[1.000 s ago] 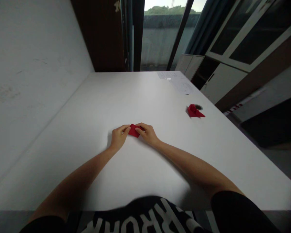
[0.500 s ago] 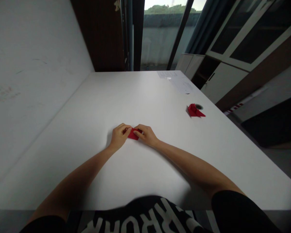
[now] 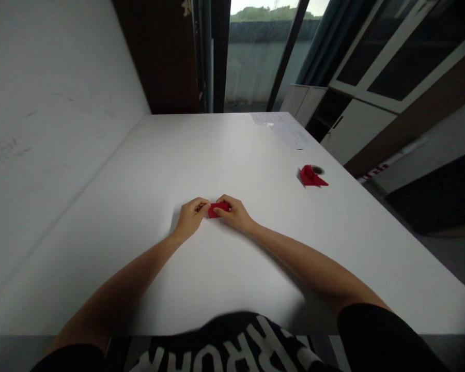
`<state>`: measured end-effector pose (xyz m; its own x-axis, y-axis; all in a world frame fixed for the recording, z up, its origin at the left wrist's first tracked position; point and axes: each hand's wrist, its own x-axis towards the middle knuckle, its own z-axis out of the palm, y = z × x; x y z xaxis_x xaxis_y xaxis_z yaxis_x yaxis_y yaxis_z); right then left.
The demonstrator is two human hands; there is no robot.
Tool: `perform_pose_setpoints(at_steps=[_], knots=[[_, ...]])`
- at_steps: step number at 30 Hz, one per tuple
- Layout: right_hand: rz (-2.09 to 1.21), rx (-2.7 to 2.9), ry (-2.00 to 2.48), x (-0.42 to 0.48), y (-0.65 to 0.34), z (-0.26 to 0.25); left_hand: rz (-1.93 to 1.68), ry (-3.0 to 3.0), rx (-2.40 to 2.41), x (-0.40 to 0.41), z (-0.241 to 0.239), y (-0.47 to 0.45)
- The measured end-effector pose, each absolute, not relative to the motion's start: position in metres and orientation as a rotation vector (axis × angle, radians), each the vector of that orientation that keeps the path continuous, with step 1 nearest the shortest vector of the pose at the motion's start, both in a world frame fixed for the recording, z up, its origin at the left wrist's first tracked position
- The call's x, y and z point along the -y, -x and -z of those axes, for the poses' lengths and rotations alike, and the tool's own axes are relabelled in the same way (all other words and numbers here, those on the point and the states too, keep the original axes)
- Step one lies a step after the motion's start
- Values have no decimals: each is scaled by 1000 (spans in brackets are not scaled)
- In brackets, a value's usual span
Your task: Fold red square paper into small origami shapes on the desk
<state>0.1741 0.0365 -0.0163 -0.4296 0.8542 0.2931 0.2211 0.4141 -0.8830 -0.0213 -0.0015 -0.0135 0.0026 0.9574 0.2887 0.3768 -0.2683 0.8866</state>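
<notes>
A small piece of folded red paper (image 3: pixel 214 212) is between my two hands, just above or on the white table. My right hand (image 3: pixel 234 213) grips it from the right, with the thumb pressed on its near face and the fingers behind. At the paper's left end, my left hand (image 3: pixel 191 213) pinches its edge between thumb and forefinger. The fingers cover both ends of the paper, so its full shape is hidden.
The white table (image 3: pixel 158 155) runs along a wall on the left. To the right lies a folded red paper piece (image 3: pixel 311 176) beside a round cable hole (image 3: pixel 318 169). Printed sheets (image 3: pixel 290 135) lie at the far right corner.
The red paper has turned between my hands, so its lower edge now lies more level. My right hand has shifted slightly, and the left fingers have slid toward the paper's left edge.
</notes>
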Motion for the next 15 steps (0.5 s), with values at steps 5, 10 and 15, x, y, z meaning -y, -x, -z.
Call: perform_pose_setpoints(at_steps=[5,10,15], knots=[[-1250,1664,896,-45,-174,25,-1316,-1564,-1289,-2,22,23],[-1180,1715,928,-42,-177,21,-1264,-1583,-1278,1,21,22],[-932,1943,939,-33,-179,9,-1125,-1737,-1345,1,18,26]])
